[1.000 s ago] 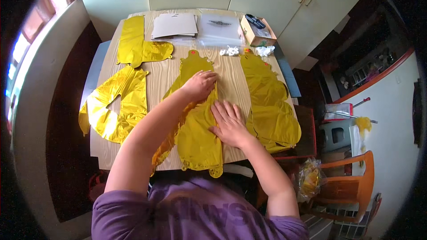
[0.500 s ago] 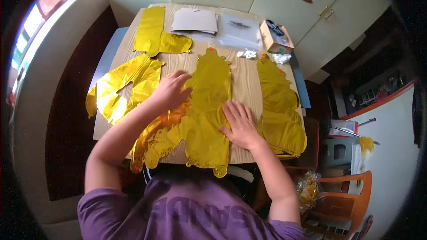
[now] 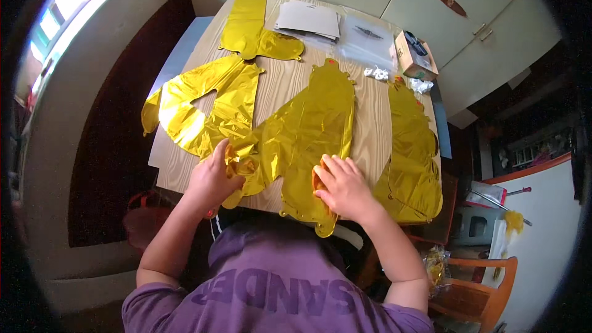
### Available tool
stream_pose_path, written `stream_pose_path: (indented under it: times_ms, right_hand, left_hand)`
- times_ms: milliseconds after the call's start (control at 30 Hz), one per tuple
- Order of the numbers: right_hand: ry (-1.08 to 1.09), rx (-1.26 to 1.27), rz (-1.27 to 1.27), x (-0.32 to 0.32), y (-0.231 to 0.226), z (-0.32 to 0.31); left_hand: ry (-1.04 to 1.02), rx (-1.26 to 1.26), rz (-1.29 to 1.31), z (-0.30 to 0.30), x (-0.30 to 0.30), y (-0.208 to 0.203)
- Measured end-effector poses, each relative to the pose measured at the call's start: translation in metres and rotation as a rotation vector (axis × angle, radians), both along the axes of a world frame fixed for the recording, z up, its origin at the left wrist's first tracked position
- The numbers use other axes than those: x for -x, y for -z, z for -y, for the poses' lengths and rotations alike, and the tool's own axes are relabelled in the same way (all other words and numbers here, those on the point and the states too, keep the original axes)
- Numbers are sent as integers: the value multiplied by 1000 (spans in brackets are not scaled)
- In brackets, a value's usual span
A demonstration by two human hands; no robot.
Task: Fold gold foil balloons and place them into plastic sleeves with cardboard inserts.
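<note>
A flat gold foil balloon (image 3: 311, 142) lies on the table in front of me, its lower tab reaching over the near edge. Its left arm spreads out into wrinkled foil. My left hand (image 3: 213, 176) is at the bunched end of that arm, thumb and fingers apart, touching the foil. On the balloon's lower right edge rests my right hand (image 3: 345, 188), its fingers extended and slightly bent. Orange-tinted foil shows between its thumb and forefinger. Left of the balloon another shiny gold foil balloon (image 3: 237, 111) lies creased, partly meeting the first.
More gold foil lies at the back left (image 3: 243, 28) and along the right side (image 3: 413, 154). Toward the back are a stack of white sheets (image 3: 308, 18), clear plastic bags (image 3: 364, 40), a small box with dark items (image 3: 416, 55) and white bits (image 3: 377, 74). A wooden chair (image 3: 493, 290) stands at right.
My left hand has come down toward the near edge and slightly left. The balloon's left arm is now spread wider. My right hand has slid lower along the edge; the view has shifted.
</note>
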State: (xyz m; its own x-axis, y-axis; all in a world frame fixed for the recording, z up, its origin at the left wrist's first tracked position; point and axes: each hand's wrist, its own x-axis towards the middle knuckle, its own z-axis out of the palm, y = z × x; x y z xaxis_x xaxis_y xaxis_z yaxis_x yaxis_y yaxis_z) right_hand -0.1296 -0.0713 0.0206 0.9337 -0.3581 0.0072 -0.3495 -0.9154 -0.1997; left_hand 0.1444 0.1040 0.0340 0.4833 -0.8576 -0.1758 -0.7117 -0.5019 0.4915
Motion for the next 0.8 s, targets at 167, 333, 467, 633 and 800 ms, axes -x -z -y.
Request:
stream_pose_path:
  times_ms: [167,333,467,633,800]
  right_hand:
    - [31,-15,89,2,1,-3]
    - [5,-179,258,2,2,-1]
    - [235,90,455,20,9,14]
    - [457,-11,634,37,-20,11]
    - [378,65,538,22,-8,10]
  left_hand:
    - [41,114,-102,10,2,2]
    - [413,510,-398,42,61,-36]
    - [853,247,-646,65,84,-36]
    - [364,480,-499,108,11,7]
    - [285,448,198,105,-6,36]
